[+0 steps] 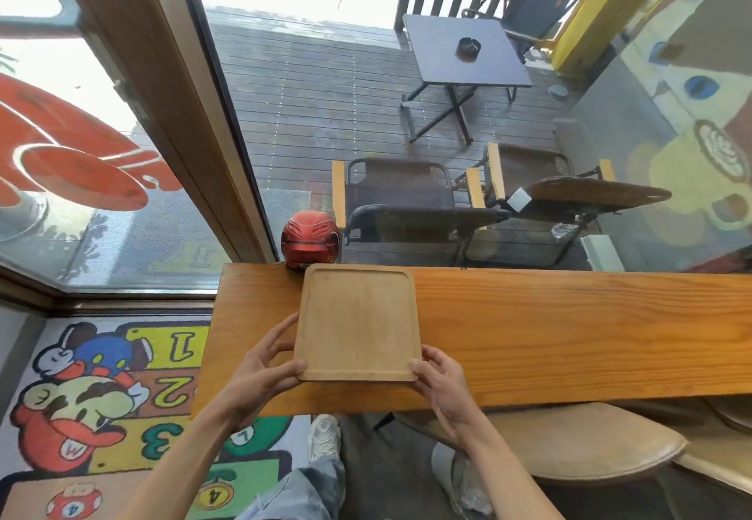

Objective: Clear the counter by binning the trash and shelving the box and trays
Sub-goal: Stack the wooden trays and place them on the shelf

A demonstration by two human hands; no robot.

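Wooden square tray [357, 322], rounded corners, shallow rim, empty, on counter [569, 336]

Empty square wooden tray [358, 324] lies flat on counter [569, 328].

A red helmet [310, 243] sits just beyond the glass, with folding chairs [401, 210] to its right and a dark table [464, 51] farther out; a cartoon rug [101, 397] lies near left
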